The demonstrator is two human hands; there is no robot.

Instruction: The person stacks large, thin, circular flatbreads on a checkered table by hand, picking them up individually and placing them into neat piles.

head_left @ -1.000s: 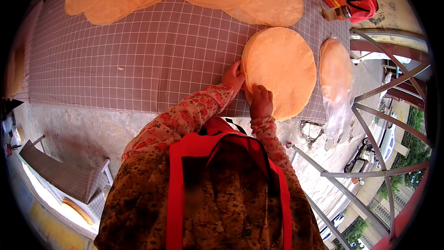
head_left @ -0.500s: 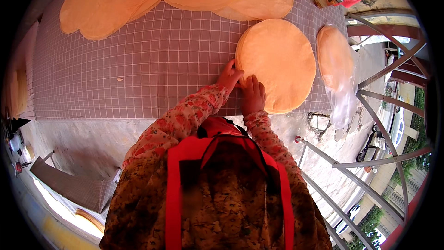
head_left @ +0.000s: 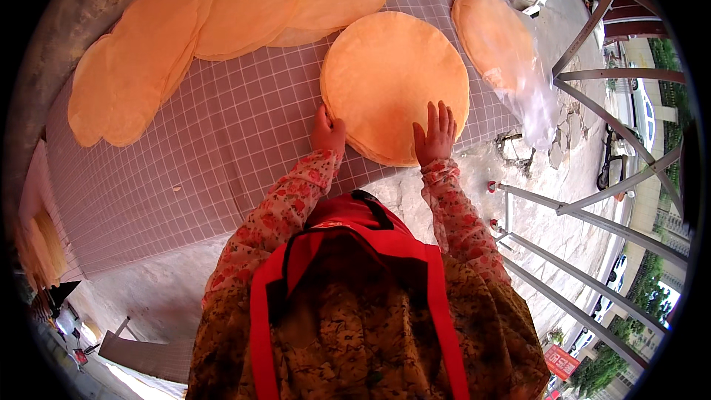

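A stack of round, thin orange flatbreads (head_left: 392, 78) lies on a purple checked cloth (head_left: 222, 148). My left hand (head_left: 327, 132) touches the stack's near left rim, fingers curled at its edge. My right hand (head_left: 435, 133) lies flat on the stack's near right part with the fingers spread. Both sleeves are flowered, and a red apron strap runs below them.
Several more orange flatbreads (head_left: 222, 7) are spread across the cloth's far side and left end (head_left: 118, 81). A further stack in clear plastic (head_left: 496, 37) sits to the right. A metal railing (head_left: 592, 207) and a drop to the street lie at right.
The view has come closer to the stack. My right hand has slid right along the near rim and spread flat; my left hand stays at the left rim.
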